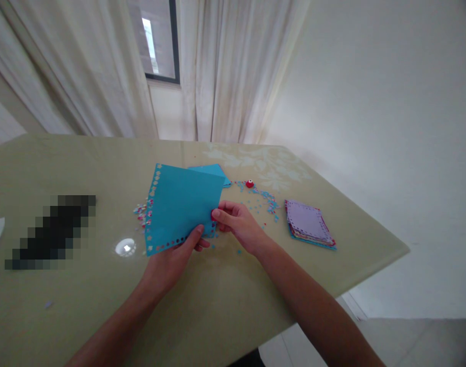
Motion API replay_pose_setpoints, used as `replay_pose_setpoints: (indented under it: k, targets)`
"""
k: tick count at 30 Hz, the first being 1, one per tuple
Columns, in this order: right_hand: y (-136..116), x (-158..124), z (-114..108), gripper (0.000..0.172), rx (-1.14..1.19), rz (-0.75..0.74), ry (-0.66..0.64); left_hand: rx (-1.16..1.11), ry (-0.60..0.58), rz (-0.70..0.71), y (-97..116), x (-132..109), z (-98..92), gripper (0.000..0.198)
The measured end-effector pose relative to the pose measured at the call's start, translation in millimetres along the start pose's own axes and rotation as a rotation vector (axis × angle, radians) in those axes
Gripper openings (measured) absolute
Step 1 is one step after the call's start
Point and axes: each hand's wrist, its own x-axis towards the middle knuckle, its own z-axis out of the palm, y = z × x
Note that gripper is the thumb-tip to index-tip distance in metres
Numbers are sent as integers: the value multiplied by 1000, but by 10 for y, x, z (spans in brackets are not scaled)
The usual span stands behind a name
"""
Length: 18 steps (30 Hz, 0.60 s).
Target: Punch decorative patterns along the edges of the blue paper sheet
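A blue paper sheet [181, 206] with punched flower holes along its left and bottom edges is held tilted above the table. My left hand [171, 262] pinches its bottom edge. My right hand [238, 224] grips its lower right corner, with a small red thing, which looks like a paper punch, partly hidden between the fingers and the sheet. A second blue sheet [213, 171] lies on the table behind the first. Small paper cut-outs [261, 199] are scattered around the hands.
A small red punch [249, 183] sits on the table beyond the sheets. A stack of punched coloured papers [309, 224] lies to the right. The table's right edge [370, 270] is close. A blurred dark patch lies at left. Curtains hang behind.
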Motion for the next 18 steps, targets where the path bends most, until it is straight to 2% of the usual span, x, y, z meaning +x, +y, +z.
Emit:
replay_pose_setpoints:
  k: [18]
  targets:
    - [78, -4, 99, 57, 32, -24, 36, -33, 31, 10, -31, 12, 20, 41]
